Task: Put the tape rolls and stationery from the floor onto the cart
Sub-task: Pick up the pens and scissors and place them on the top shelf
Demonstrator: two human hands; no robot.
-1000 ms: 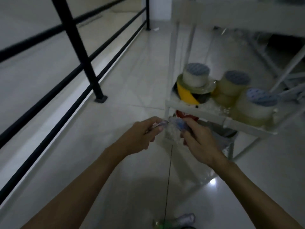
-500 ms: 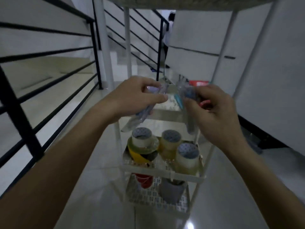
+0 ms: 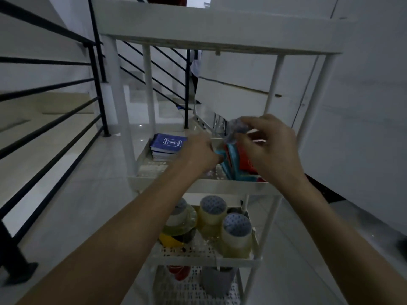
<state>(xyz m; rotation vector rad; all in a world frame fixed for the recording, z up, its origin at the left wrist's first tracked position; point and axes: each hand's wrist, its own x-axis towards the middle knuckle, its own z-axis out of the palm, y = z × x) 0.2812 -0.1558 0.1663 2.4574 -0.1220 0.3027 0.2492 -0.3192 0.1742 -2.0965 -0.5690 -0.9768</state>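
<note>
A white multi-tier cart (image 3: 220, 187) stands in front of me. Both hands reach over its upper-middle shelf. My left hand (image 3: 198, 151) is closed on a teal-edged stationery packet (image 3: 230, 160) standing in the shelf beside red packs (image 3: 247, 162). My right hand (image 3: 267, 146) pinches a clear crinkled plastic packet (image 3: 234, 129) above them. A stack of blue notebooks (image 3: 168, 146) lies at the shelf's left. One shelf down stand clear tape rolls (image 3: 236, 235), with a yellow-and-black roll (image 3: 174, 239) at the left. The bottom shelf holds a red roll (image 3: 179, 272) and a grey roll (image 3: 217, 282).
A black metal railing (image 3: 97, 84) runs along my left, with stairs beyond it. White cabinet panels (image 3: 363, 106) close off the right side. The cart's top shelf (image 3: 215, 31) hangs over my hands. Glossy white floor tiles (image 3: 77, 205) surround the cart.
My view rose from the floor to the cart's upper shelves. Both hands moved forward and down with the packets into the upper-middle shelf, beside the notebooks.
</note>
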